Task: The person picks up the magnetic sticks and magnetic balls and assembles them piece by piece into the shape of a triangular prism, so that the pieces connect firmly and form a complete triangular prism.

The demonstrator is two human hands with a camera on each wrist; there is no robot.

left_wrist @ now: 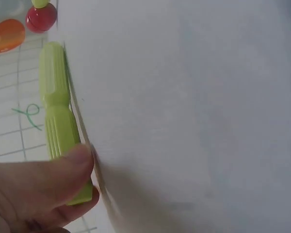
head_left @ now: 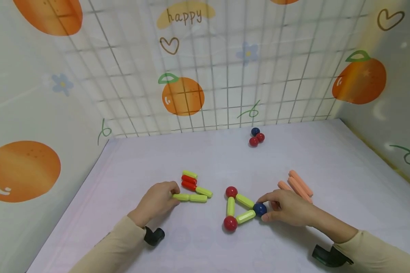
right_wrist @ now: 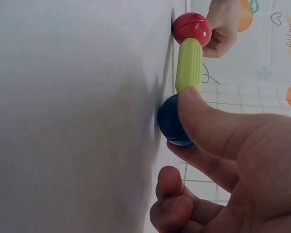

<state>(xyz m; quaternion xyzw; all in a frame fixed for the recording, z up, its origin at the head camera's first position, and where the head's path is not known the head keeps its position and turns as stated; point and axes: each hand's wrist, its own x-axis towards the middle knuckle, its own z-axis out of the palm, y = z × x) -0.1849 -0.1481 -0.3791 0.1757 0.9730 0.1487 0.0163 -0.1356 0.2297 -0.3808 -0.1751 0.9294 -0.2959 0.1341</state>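
Observation:
My left hand (head_left: 160, 200) pinches the near end of a light green stick (left_wrist: 57, 102) between thumb and fingers. The stick narrows at its middle and points right along the table. On the table, a flat triangle joins three short green rods (head_left: 231, 206) with a red ball (head_left: 231, 192) at the back, another red ball (head_left: 230, 223) in front and a dark blue ball (head_left: 260, 209) at the right corner. With thumb and index finger, my right hand (head_left: 290, 207) pinches that blue ball, its other fingers curled in the right wrist view.
Just beyond the held stick lie red rods (head_left: 189, 185) and green rods (head_left: 204, 192). Several pale orange rods (head_left: 300, 188) lie behind my right hand. Loose red and blue balls (head_left: 255, 132) sit near the table's back edge, before a printed curtain (head_left: 222, 72) over a grid.

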